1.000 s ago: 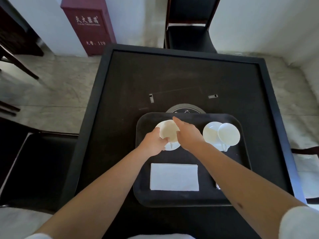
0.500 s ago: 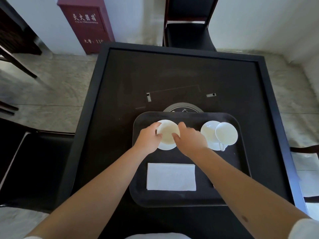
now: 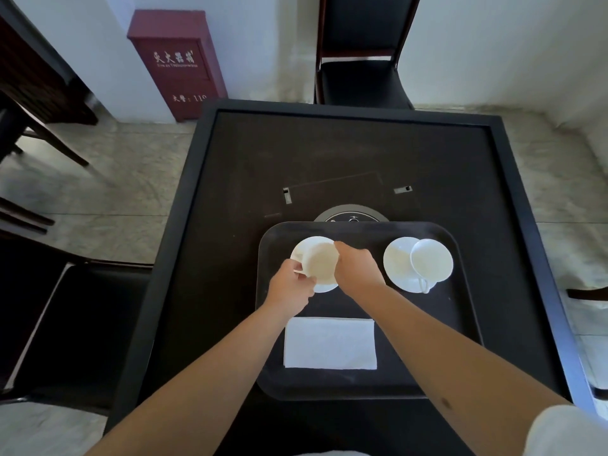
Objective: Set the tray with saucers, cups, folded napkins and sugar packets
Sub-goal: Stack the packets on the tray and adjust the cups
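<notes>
Left hand: the left hand pinches what looks like the handle side of the white ceramic cup, fingers closed narrowly on it.
Right hand: the right hand curls over the opposite side of that cup, with a fingertip on its far rim; both hands hold it together.
Cup in hand: it sits low over the round white saucer directly under the hands, on the dark rectangular plastic tray; whether its base already touches the saucer I cannot tell.
Done, right of the hands: a second white cup stands on its own round white saucer, handle turned toward the person.
Done, nearer than the hands: one folded white paper napkin lies flat on the tray between the two forearms.
Step in hand, by my reading: seating or turning the cup on the saucer so that it matches the finished pair.
Left to do: judging by two place settings, a second napkin seems to be missing, and no sugar packets are plainly visible anywhere on the tray.
Progress, as a judgement: roughly midway, with the crockery almost set and the paper goods mostly outstanding.
Beyond the hands: the black square table carries nothing else for the task that I can make out.
</notes>
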`<act>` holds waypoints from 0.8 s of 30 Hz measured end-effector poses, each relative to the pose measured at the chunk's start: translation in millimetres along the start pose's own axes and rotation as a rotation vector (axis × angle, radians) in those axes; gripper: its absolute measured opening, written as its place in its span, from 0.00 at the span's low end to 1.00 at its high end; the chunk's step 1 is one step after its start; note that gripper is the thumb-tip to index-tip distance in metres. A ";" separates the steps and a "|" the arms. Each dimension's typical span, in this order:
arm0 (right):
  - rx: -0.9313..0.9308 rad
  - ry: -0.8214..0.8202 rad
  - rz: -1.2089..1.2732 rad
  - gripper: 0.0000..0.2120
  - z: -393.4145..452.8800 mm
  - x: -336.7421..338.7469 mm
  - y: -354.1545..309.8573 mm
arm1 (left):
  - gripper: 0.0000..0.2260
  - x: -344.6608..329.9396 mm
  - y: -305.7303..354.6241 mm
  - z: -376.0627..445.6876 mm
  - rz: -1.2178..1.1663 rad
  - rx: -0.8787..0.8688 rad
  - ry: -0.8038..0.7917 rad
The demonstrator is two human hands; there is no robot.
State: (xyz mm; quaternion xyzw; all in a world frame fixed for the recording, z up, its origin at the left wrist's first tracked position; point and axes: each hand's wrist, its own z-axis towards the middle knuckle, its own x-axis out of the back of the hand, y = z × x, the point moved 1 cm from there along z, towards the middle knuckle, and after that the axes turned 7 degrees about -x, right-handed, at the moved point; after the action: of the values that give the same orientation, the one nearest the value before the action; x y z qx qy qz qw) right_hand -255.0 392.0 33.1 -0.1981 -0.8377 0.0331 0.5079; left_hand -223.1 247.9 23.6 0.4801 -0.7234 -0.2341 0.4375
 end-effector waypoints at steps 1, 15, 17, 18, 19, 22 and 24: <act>-0.015 0.012 0.066 0.20 -2.7 -0.5 2.0 | 0.12 0.4 0.1 1.4 -0.062 0.015 0.016; -0.124 -0.086 0.413 0.14 -4.2 -4.2 16.9 | 0.16 15.5 3.0 10.0 -0.025 -0.197 0.009; -0.127 -0.083 0.448 0.16 -5.0 -5.1 16.2 | 0.17 16.3 2.9 10.0 0.007 -0.226 -0.024; -0.132 -0.086 0.462 0.16 -5.2 -5.0 16.1 | 0.18 16.4 2.2 10.2 0.017 -0.225 -0.024; -0.139 -0.092 0.475 0.15 -5.3 -4.9 16.2 | 0.19 16.3 1.4 10.2 0.029 -0.220 -0.022; -0.158 -0.103 0.487 0.15 -5.8 -5.0 16.9 | 0.22 14.8 -1.1 9.5 0.059 -0.208 -0.022; -0.154 -0.094 0.484 0.15 -6.7 -5.9 17.1 | 0.23 14.4 -1.0 8.7 0.064 -0.205 -0.026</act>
State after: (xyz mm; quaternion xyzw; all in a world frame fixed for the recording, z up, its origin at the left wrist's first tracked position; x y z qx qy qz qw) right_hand -241.7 404.6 27.0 -0.4293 -0.7886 0.0988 0.4290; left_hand -232.4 233.9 24.3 0.4063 -0.7163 -0.2989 0.4823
